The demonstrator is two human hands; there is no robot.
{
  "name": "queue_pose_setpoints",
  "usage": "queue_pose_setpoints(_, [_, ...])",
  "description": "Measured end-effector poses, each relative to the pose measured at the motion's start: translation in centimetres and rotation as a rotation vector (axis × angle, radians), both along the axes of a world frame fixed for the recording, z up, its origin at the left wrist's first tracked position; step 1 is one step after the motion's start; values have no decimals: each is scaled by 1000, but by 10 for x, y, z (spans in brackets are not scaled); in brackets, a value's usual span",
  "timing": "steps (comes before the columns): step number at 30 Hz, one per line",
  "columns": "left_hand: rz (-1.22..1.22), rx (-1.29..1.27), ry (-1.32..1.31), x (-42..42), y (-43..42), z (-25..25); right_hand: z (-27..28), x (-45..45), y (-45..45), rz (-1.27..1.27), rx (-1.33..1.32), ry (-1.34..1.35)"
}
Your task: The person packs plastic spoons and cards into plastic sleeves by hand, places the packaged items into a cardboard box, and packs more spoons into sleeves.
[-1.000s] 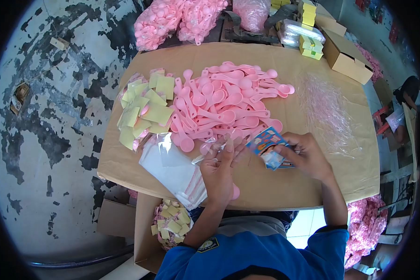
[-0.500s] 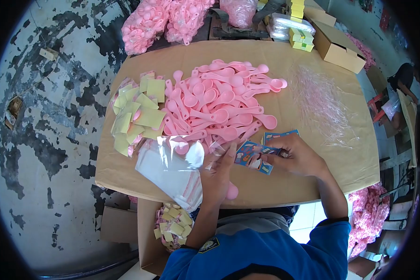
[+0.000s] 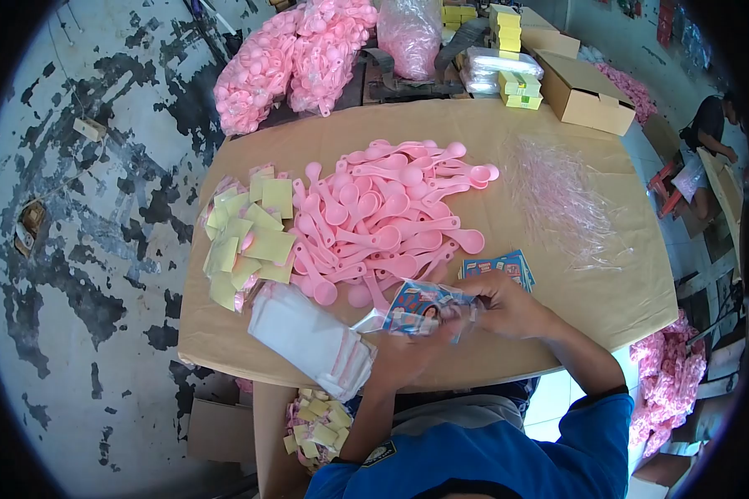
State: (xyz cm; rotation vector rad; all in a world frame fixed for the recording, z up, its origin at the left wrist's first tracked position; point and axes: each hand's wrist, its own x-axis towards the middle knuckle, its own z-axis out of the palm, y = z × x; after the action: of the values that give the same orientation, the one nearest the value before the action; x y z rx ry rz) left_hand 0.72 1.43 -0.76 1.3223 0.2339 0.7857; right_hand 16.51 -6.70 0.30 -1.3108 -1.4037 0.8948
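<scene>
Nearest the viewer, below the front edge of the tabletop (image 3: 591, 308), a carton (image 3: 271, 424) holds yellow-topped packets (image 3: 318, 422); its position close under the left arm presumably keeps it within a short reach. Above that edge, the left hand (image 3: 404, 353) is curled beneath a printed card (image 3: 413, 309), apparently gripping its lower side as support. The right hand (image 3: 501, 306) is nearly closed, fingers pinching at the card's right end, where clear film shows; the two-sided hold probably keeps thin, slippery material flat. Blur hides whether the card lies inside the film or against it.

Just left of the left hand lies a stack of clear sleeves (image 3: 308, 339), set aslant, likely for easy picking. Just beyond the right hand, a fanned card stack (image 3: 503, 268) presumably serves that hand in the same way.

Farther in, a heap of pink spoons (image 3: 383, 218) occupies the middle, reachable from either side. Yellow-topped pouches (image 3: 254, 234) border it on the left; loose clear strips (image 3: 562, 204) lie apart on the right, perhaps to avoid tangling. Beyond the far edge stand bulging bags of pink spoons (image 3: 295, 62), small yellow boxes (image 3: 520, 88) and a cardboard box (image 3: 587, 93), seemingly kept off the working area.
</scene>
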Motion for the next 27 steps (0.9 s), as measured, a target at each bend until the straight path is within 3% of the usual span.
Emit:
queue_pose_setpoints(5, [-136,-362,-385,-17,10,-22,0,-12,3,-36,-15,14])
queue_pose_setpoints(8, [-24,-177,-223,-24,10,-29,26,-24,1,-38,-287,244])
queue_pose_setpoints(9, [-25,-112,-120,-25,6,-24,23,-23,2,-10,-241,179])
queue_pose_setpoints(11, [-109,402,53,-25,9,-33,11,-19,3,44,-153,48])
queue_pose_setpoints(13, [-44,305,-301,-13,5,-38,1,-4,6,144,21,-55])
queue_pose_setpoints(14, [-12,244,-331,-15,7,-39,1,4,9,194,110,-103])
queue_pose_setpoints(16, [56,129,-398,-19,15,-39,13,23,18,-40,159,-125])
queue_pose_setpoints(18, [122,15,-464,-24,19,-38,33,43,34,-374,160,-725])
queue_pose_setpoints(19, [153,-36,-498,-25,20,-37,31,50,41,-353,161,-804])
queue_pose_setpoints(24, [193,-33,-364,-21,16,-31,-2,66,72,-248,94,-1094])
queue_pose_setpoints(27, [234,-77,-397,-21,22,-28,-1,70,68,-318,264,-1214])
